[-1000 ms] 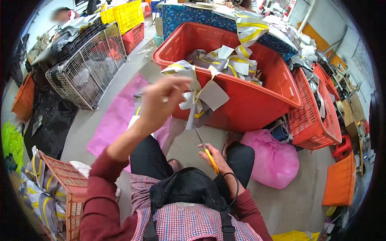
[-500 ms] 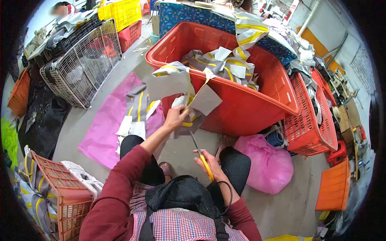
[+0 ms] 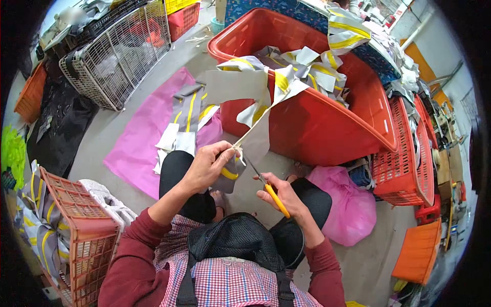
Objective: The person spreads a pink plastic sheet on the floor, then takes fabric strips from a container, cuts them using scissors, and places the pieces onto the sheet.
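My left hand [image 3: 207,166] pinches the edge of a grey-and-white fabric strip [image 3: 258,134] with yellow bands. The strip stretches from my fingers up to the rim of a large red tub [image 3: 317,125], where more of the fabric hangs over. In my right hand [image 3: 286,194] is a pair of scissors [image 3: 276,200] with yellow handles. Their blades point up and left, the tips close by the fabric just right of my left fingers. Similar grey, white and yellow pieces [image 3: 322,77] lie heaped inside the tub.
A pink plastic sheet [image 3: 135,138] lies on the floor at left, with striped pieces [image 3: 186,115] on it. Right of my knees sits a pink bag [image 3: 342,215]. Around me stand a wire crate [image 3: 120,56], a basket of fabric [image 3: 84,220] and a red basket [image 3: 399,169].
My left hand has drawn the fabric toward me, pulling the strip taut from the tub. The scissors have moved up and right, close to the left hand. The view has shifted slightly.
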`<state>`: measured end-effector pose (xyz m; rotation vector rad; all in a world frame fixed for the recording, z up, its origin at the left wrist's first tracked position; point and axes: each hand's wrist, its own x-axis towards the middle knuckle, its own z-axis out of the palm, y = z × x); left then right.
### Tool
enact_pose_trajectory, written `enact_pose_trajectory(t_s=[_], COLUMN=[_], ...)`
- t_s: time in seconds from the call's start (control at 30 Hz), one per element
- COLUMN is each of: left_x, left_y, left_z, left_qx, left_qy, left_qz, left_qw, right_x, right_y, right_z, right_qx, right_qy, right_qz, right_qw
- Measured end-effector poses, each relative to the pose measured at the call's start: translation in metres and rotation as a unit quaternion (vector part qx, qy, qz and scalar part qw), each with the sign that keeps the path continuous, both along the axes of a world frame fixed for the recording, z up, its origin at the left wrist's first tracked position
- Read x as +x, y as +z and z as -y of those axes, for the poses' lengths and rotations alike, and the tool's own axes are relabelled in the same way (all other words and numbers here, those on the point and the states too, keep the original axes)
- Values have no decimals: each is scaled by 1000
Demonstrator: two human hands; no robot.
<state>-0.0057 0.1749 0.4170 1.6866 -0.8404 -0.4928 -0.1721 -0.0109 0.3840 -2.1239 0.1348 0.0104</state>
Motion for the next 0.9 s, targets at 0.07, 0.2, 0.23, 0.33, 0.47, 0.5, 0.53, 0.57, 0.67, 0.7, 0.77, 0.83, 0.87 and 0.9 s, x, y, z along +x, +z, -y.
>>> enact_pose_trajectory(t_s=[0.07, 0.2, 0.23, 0.33, 0.47, 0.5, 0.53, 0.57, 0.67, 0.7, 0.77, 0.83, 0.87, 0.9], left_x=[2, 2, 1, 0, 4, 5, 4, 4, 30, 38, 39, 45, 49, 53], left_y=[-2, 1, 3, 6, -2, -4, -7, -12, -57, -68, -62, -56, -50, -43], left_z=[0, 1, 1, 0, -2, -3, -3, -4, 3, 7, 28, 66, 90, 115], left_qx=[-12, -20, -19, -28, -15, -7, -7, 2, 71, 128, 183, -43, -77, -112], left_qy=[-8, -36, -37, -51, -57, -57, -59, -57, -41, -23, -14, 15, 35, 53], left_qz=[-4, -10, -11, -57, -28, -28, -28, -22, 152, 313, 306, 297, 353, 407], left_qw=[1000, 999, 999, 997, 998, 998, 998, 998, 985, 941, 934, 954, 932, 905], right_x=[5, 16, 18, 24, 28, 29, 27, 25, 10, 2, -15, -32, -36, -37], right_y=[3, 11, 12, 19, 30, 26, 22, 16, -2, -7, -20, -34, -39, -39], right_z=[1, 1, 1, 2, 1, 1, 2, 4, 6, 5, 6, 12, 14, 14], right_qx=[-7, -2, 2, 1, -31, 10, 52, 53, 72, 58, 43, 90, 160, 162], right_qy=[2, 19, 21, 15, 26, -6, -38, -41, -72, -78, -88, -124, -139, -144], right_qz=[-8, 15, 35, 19, 2, -35, -72, -71, -61, -7, 49, 38, 31, 31], right_qw=[1000, 1000, 999, 1000, 999, 999, 995, 995, 993, 995, 994, 988, 977, 976])
